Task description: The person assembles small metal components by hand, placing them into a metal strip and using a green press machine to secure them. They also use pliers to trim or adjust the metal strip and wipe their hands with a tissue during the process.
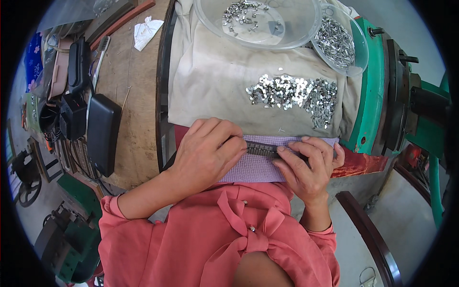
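Note:
A narrow dark strip with a row of fine notches (261, 149) lies across a lilac textured cloth (253, 167) in front of me. My right hand (308, 167) is closed on the strip's right end, thumb and fingertips gripping it. At the other end my left hand (210, 148) has its fingers pinched together; what lies between the fingertips is hidden. Just beyond the strip, a single small headed pin (281, 130) rests on the beige cloth (210, 86). Farther off is a spread heap of small shiny metal pieces (287, 91).
A large clear plastic tub (210, 29) with some small metal pins stands at the back, beside a smaller clear tub (359, 69) full of pins. Green machine frame (370, 91) borders the right. Left, a wooden table (138, 95) carries a black case (103, 134), a toothbrush (101, 52) and crumpled tissue (147, 32).

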Demonstrator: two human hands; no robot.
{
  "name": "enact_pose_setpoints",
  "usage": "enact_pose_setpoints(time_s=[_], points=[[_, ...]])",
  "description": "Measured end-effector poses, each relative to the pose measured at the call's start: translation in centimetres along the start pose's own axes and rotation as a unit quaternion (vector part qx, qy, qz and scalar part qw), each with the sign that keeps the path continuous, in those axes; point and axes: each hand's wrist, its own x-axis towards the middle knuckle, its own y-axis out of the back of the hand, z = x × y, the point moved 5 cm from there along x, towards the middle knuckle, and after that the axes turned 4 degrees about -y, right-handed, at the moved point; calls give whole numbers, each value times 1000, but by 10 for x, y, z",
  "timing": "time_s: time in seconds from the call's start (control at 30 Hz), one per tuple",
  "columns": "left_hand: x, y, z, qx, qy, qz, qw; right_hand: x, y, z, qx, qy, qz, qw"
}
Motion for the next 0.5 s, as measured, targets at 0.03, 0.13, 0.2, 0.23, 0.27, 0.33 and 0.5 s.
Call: enact_pose_setpoints(time_s=[0.03, 0.13, 0.2, 0.23, 0.27, 0.33, 0.5], points=[[0, 0, 0, 1, 3, -4, 1000, 1, 0, -2, 2, 4, 4, 1000], [0, 1, 0, -4, 16, -5, 1000, 3, -3, -13, 1, 21, 16, 1000], [0, 3, 0, -7, 27, 0, 1000, 4, -9, -19, -11, 44, 21, 999], [-1, 5, 0, -7, 33, 4, 999, 5, -12, -22, -25, 54, 15, 998], [-3, 6, 0, -7, 39, 8, 999, 6, -14, -25, -28, 55, 7, 998], [-6, 9, -2, -1, 43, 3, 999, 8, -18, -29, -35, 57, -9, 998], [-14, 13, -6, -1, 48, 1, 999, 9, -18, -30, -28, 53, -13, 998]])
